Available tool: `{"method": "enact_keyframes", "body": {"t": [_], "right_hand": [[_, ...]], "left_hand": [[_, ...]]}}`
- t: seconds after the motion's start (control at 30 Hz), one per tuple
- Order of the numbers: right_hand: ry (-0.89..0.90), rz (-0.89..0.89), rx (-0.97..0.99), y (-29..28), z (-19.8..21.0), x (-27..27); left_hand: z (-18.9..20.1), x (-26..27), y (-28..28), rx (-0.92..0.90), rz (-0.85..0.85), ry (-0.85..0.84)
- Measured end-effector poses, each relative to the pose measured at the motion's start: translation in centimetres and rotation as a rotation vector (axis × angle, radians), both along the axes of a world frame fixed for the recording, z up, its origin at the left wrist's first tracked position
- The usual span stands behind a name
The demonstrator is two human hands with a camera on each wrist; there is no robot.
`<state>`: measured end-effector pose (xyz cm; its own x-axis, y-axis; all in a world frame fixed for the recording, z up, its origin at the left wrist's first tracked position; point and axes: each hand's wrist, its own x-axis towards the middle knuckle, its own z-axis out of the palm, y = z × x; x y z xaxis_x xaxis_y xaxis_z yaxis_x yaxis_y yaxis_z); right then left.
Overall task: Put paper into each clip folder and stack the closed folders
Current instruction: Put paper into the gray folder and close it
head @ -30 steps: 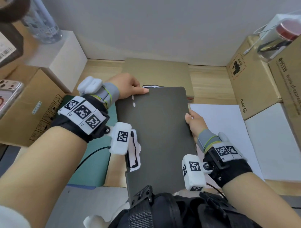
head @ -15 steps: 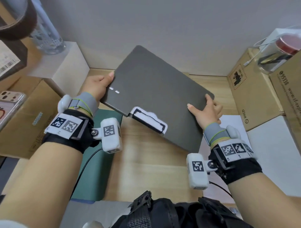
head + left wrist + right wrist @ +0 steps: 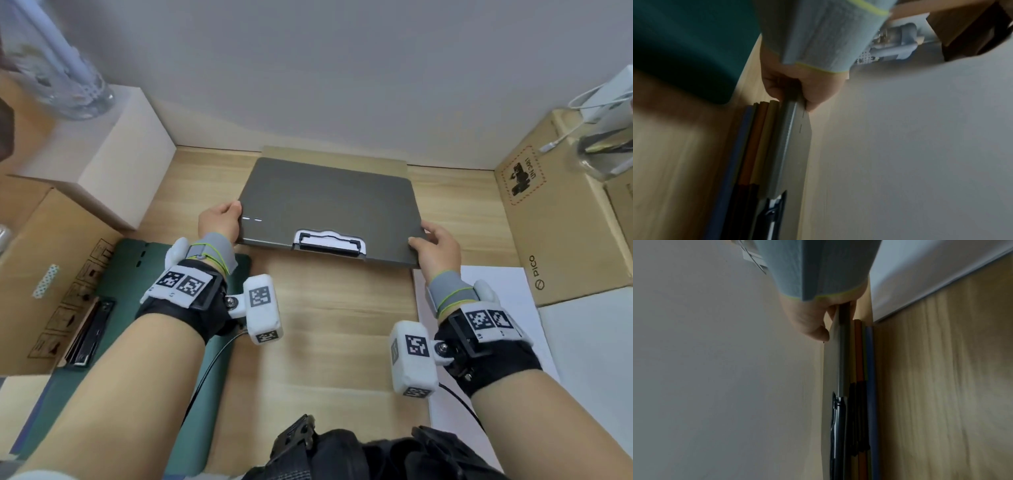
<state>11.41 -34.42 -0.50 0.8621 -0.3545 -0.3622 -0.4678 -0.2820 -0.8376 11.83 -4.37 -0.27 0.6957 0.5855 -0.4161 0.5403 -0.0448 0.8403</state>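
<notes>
A closed grey clip folder [image 3: 325, 202] lies on top of a stack of folders [image 3: 754, 146] against the back wall, its metal clip [image 3: 329, 242] facing me. My left hand [image 3: 221, 219] grips the folder's left edge, thumb on top and fingers under it. On the right edge my right hand [image 3: 435, 245] holds it the same way. In the right wrist view the grey folder [image 3: 838, 363] sits over tan, orange and blue folders [image 3: 861, 356]. A green folder [image 3: 113, 281] lies at the left under my left forearm. White paper [image 3: 496, 291] lies at the right.
A white box [image 3: 113, 150] and a cardboard box [image 3: 44, 260] stand at the left. Another cardboard box [image 3: 555, 222] stands at the right. A glass container [image 3: 58, 75] sits on the white box. The wooden desk [image 3: 329, 325] stretches between my forearms.
The grey folder was turned from lengthwise in front of me, lifted and carried back, and now lies crosswise on the stack by the wall. Both hands moved forward with it.
</notes>
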Motion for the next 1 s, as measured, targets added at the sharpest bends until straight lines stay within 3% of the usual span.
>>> {"method": "enact_keyframes", "body": {"t": [0.27,0.5,0.63,0.73,0.83,1.0], "right_hand": [[0.020,-0.012,0.102,0.8,-2.1,4.0],[0.023,0.061,0.087,1.3,-2.9,4.5],[-0.043,0.111,0.009,2.5,-1.5,3.9],[-0.143,0.179,0.029,4.2,0.8,2.9],[-0.213,0.277,0.138,6.4,3.1,0.5],[-0.090,0.433,0.321,9.7,3.9,-3.4]], "left_hand": [[-1.1,3.4,-0.1,0.063,-0.022,0.117],[-1.7,4.0,-0.4,0.001,-0.068,0.169],[-0.6,3.1,-0.7,0.009,-0.133,0.076],[1.1,2.2,-1.2,0.111,-0.189,-0.033],[2.8,0.0,-2.1,0.098,-0.266,-0.153],[3.1,-3.9,-3.1,-0.059,-0.497,-0.116]]}}
